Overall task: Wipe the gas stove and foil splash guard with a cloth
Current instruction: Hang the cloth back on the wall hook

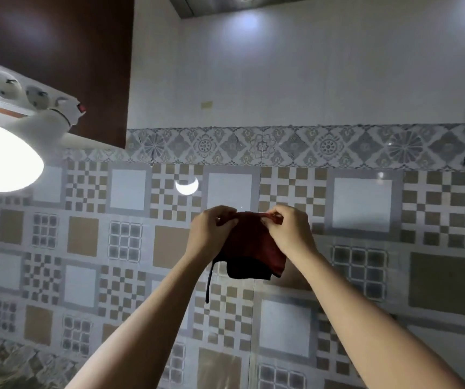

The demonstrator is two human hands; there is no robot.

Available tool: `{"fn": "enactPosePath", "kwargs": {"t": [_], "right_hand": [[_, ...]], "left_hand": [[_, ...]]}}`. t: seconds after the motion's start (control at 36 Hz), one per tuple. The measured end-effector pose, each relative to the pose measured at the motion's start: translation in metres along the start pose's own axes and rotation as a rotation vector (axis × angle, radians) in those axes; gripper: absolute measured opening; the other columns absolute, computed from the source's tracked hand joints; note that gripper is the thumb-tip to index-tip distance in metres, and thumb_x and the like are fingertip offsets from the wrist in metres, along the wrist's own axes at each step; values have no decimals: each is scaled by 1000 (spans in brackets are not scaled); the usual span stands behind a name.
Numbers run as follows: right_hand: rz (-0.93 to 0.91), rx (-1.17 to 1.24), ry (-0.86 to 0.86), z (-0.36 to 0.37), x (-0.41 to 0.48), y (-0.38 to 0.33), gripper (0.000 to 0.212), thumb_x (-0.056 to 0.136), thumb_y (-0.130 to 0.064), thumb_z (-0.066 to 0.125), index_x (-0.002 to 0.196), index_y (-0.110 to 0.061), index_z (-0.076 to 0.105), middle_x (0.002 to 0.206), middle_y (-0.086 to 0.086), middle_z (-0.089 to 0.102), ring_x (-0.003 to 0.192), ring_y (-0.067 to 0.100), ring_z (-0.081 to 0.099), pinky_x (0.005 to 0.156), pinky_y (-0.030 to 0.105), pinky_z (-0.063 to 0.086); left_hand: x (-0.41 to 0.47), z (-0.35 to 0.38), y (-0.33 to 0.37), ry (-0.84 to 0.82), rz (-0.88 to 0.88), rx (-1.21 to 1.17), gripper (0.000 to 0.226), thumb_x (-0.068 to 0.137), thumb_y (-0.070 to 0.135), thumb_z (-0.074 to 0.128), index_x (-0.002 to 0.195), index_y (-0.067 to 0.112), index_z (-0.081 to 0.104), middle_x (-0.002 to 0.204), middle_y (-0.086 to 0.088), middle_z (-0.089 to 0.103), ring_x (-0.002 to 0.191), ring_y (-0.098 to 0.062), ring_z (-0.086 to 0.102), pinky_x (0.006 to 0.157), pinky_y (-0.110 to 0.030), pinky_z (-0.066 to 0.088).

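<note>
Our left hand [211, 231] and right hand [288, 231] pinch the top edge of the cloth [253, 245], which hangs below them.

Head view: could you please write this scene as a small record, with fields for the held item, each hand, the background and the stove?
held item: dark red cloth, hanging down from both hands, with a dark strip dangling at its left
left: left hand pinches the cloth's top edge
right: right hand pinches the same edge, opposite end
background: patterned tiled wall; lit lamp at left
stove: not in view
</note>
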State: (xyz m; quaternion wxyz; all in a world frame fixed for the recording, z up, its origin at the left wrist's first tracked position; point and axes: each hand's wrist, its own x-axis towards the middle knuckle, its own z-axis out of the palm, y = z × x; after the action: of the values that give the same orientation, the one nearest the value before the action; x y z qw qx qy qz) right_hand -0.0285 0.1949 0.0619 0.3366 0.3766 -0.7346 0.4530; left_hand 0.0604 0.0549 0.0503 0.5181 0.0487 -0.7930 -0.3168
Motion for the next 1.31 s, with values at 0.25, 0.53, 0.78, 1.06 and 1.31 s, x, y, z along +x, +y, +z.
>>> {"fn": "enactPosePath", "kwargs": {"t": [0.25, 0.53, 0.78, 1.06, 1.31], "right_hand": [[-48, -101, 10, 58, 42, 35, 7, 84, -16, 65, 82, -10, 63, 82, 4, 66, 79, 21, 61, 69, 32, 51], [-198, -170, 119, 75, 40, 40, 3, 84, -8, 61, 82, -7, 61, 93, 6, 56, 87, 21, 54, 71, 35, 49], [-203, -88, 145, 90, 19, 64, 6, 84, -7, 62, 84, -8, 68, 90, 5, 59, 82, 25, 59, 67, 38, 53], [-253, 23, 151, 89, -10, 82, 28, 84, -6, 63, 111, -7, 67, 89, 7, 63, 72, 15, 58, 60, 32, 53], [-207, -54, 18, 73, -20, 75, 35, 89, -7, 56, 124, -11, 60, 107, 6, 63, 76, 6, 47, 63, -2, 36]], "left_hand": [[45, 38, -49, 40, -57, -110, 22, 83, 13, 65, 105, 12, 68, 96, -2, 66, 88, -14, 58, 75, -21, 47], [52, 59, -70, 77, 5, -85, 19, 84, 11, 63, 102, 12, 67, 102, -3, 62, 93, -14, 57, 83, -22, 46], [26, 67, -87, 74, -41, -161, 19, 83, 17, 66, 100, 12, 69, 96, -4, 60, 93, -19, 59, 85, -30, 51], [1, 68, -99, 14, -125, -412, 25, 86, 12, 62, 111, 11, 65, 107, -9, 66, 101, -18, 62, 84, -18, 50], [0, 61, -96, -77, -180, -434, 28, 86, 8, 62, 114, 4, 63, 107, -12, 66, 97, -17, 62, 84, -21, 52]]}}
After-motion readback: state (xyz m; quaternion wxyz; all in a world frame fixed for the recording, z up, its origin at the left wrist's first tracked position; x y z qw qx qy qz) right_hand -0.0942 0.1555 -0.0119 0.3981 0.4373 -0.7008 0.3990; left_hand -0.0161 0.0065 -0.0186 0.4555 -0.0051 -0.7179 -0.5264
